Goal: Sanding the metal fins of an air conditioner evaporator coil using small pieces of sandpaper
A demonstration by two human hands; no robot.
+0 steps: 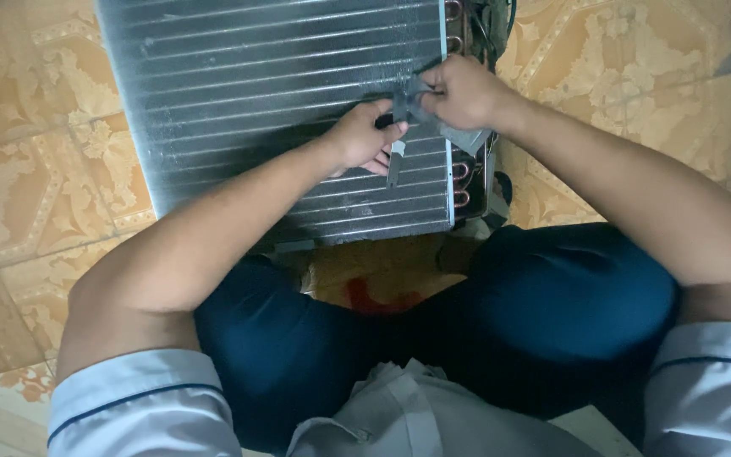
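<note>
Both bare arms reach forward, elbows out wide. The left hand (364,135) is curled with fingers pinched together. The right hand (460,91) is a closed fist just beside it.

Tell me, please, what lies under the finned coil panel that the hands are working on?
The finned coil panel lies on a patterned tile floor, which shows around its edges. Whatever is directly beneath it is covered. Both hands, left and right, grip dark tape on top.
</note>
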